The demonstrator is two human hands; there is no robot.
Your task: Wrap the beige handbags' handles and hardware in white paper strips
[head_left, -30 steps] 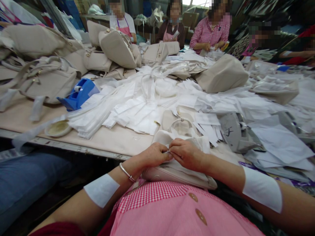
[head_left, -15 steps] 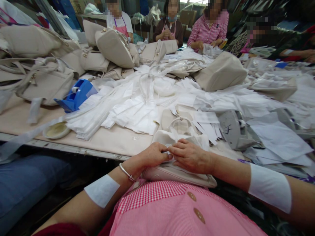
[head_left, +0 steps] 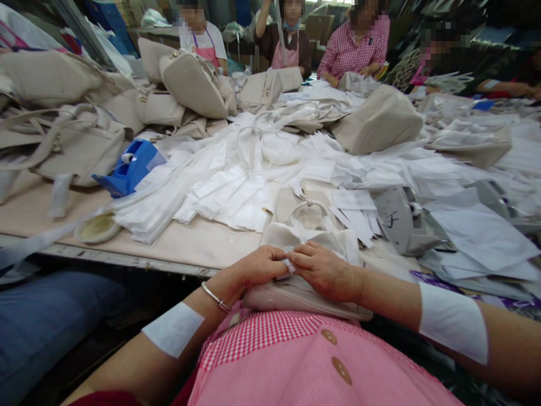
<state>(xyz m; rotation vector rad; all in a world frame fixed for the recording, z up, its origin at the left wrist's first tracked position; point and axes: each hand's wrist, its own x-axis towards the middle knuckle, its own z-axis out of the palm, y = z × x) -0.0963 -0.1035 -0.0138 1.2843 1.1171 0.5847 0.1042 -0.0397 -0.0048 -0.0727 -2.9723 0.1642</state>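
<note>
Across the tabletop [head_left: 203,242], beige bags [head_left: 194,82] crowd toward the far left corner and white papers [head_left: 228,197] cover the middle. At the near edge, another bag [head_left: 270,298] lies against a pink apron [head_left: 321,361]; above it the left hand [head_left: 264,264] pinches a small white piece [head_left: 291,267]. The right hand [head_left: 323,270] meets it with its fingertips; whether they grip, I cannot tell.
</note>
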